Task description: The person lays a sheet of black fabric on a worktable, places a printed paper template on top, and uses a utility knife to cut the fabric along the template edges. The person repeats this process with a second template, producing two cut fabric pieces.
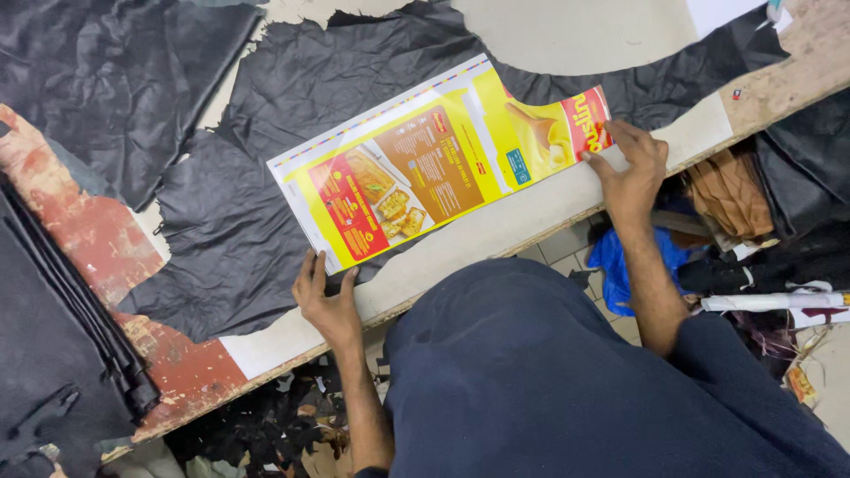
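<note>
A flattened yellow and red printed cardboard sheet (443,159) lies on a piece of black leather (257,204) spread over the worktable (496,226). My left hand (326,296) presses with spread fingers on the sheet's near left corner. At the sheet's right end, my right hand (633,164) rests with its fingers flat on the red part. Neither hand grips anything; both lie flat on the sheet. My dark blue sleeves and torso fill the lower right.
More black leather (115,80) lies at the top left, and stacked dark sheets (53,354) sit at the left. Red worn patches (97,239) mark the tabletop. Below the table's edge lie brown material (730,190), a blue bag (624,261) and scraps (257,425).
</note>
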